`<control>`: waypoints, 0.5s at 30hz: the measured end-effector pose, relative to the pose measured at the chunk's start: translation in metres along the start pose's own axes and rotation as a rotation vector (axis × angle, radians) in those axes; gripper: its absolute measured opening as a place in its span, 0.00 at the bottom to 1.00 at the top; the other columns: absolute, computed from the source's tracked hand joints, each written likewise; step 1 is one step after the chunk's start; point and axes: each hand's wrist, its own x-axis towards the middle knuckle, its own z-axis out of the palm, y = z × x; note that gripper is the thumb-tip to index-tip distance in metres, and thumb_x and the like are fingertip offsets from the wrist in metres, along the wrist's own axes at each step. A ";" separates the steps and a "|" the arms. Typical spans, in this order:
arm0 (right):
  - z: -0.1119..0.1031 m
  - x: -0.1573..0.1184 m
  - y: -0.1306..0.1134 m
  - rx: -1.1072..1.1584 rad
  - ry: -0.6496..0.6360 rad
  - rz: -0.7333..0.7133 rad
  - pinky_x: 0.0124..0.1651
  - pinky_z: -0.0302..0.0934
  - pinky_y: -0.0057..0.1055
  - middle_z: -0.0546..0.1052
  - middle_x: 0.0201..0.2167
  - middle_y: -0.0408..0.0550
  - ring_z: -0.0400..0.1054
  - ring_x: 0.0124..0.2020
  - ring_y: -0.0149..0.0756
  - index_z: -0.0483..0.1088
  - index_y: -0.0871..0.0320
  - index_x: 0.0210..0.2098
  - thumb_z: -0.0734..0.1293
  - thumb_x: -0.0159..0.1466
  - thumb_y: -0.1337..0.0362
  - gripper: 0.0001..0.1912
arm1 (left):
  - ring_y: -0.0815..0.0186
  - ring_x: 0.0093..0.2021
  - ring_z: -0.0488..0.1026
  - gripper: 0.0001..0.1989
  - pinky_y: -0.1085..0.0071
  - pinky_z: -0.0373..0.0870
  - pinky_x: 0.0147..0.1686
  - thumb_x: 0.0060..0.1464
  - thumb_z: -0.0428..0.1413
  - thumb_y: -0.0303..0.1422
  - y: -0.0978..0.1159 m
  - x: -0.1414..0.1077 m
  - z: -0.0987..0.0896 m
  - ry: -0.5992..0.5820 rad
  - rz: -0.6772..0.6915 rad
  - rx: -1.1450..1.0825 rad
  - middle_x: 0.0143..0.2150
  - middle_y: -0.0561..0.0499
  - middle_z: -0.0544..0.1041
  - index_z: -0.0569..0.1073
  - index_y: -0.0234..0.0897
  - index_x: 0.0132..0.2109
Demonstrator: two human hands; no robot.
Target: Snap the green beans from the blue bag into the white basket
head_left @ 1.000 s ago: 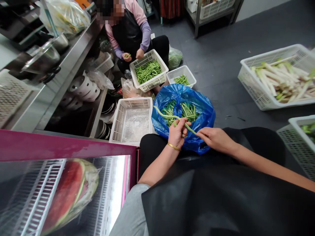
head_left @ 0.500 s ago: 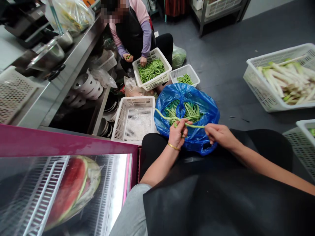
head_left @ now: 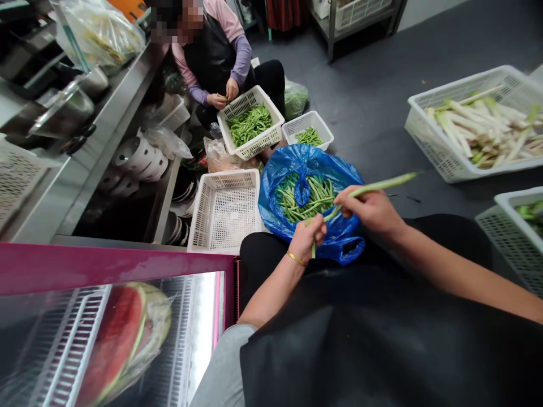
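Long green beans point(head_left: 316, 198) fill an open blue plastic bag point(head_left: 271, 198) in front of me. My left hand point(head_left: 307, 238), with a gold bracelet at the wrist, is closed on green bean pieces over the bag's near edge. To its right, my right hand point(head_left: 367, 208) pinches a long green bean point(head_left: 388, 183). One end of this bean points up and right past the hand; the other runs down toward my left fingers.
An empty-looking white basket point(head_left: 231, 212) stands left of the bag. Across from me a person point(head_left: 216, 53) handles beans over a white basket point(head_left: 271, 130). Baskets of pale stalks point(head_left: 487, 133) and greens point(head_left: 532, 212) stand right. A glass-topped cooler point(head_left: 203, 263) is near left.
My right hand has moved up and slightly left, and the bean in it now sticks out to the upper right. The other person's hands have come together. The whole view has shifted slightly.
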 end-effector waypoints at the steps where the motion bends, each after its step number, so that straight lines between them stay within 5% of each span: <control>1: 0.005 -0.006 -0.006 -0.090 0.007 -0.106 0.32 0.64 0.34 0.74 0.25 0.49 0.68 0.26 0.36 0.72 0.55 0.32 0.63 0.62 0.50 0.16 | 0.78 0.14 0.50 0.27 0.77 0.44 0.16 0.44 0.59 0.55 -0.001 0.005 -0.002 0.116 0.005 -0.058 0.14 0.60 0.54 0.65 0.34 0.23; 3: 0.015 -0.017 -0.012 -0.184 -0.072 -0.225 0.37 0.66 0.35 0.77 0.29 0.51 0.70 0.31 0.37 0.73 0.55 0.32 0.64 0.62 0.52 0.13 | 0.79 0.14 0.50 0.27 0.78 0.45 0.15 0.44 0.59 0.56 -0.002 0.014 -0.006 0.303 0.002 -0.147 0.14 0.61 0.54 0.63 0.35 0.24; 5: 0.023 -0.022 -0.007 -0.101 -0.171 -0.103 0.33 0.66 0.33 0.76 0.27 0.49 0.70 0.28 0.36 0.71 0.56 0.32 0.63 0.63 0.52 0.14 | 0.78 0.14 0.54 0.28 0.79 0.49 0.15 0.44 0.59 0.57 -0.001 0.017 -0.008 0.374 0.024 -0.173 0.15 0.60 0.59 0.62 0.35 0.26; 9: 0.031 -0.013 0.021 0.223 -0.248 0.337 0.20 0.62 0.28 0.70 0.18 0.40 0.66 0.17 0.32 0.63 0.57 0.34 0.68 0.57 0.48 0.20 | 0.75 0.17 0.63 0.26 0.79 0.56 0.16 0.43 0.60 0.55 0.003 0.005 -0.001 0.205 0.099 0.006 0.21 0.58 0.67 0.63 0.36 0.31; 15: 0.022 -0.003 0.033 0.055 -0.171 0.222 0.23 0.60 0.27 0.71 0.23 0.41 0.64 0.21 0.29 0.64 0.57 0.33 0.69 0.56 0.51 0.16 | 0.75 0.14 0.60 0.23 0.78 0.52 0.15 0.47 0.59 0.52 0.014 -0.014 0.006 0.008 0.055 0.210 0.22 0.57 0.69 0.62 0.38 0.33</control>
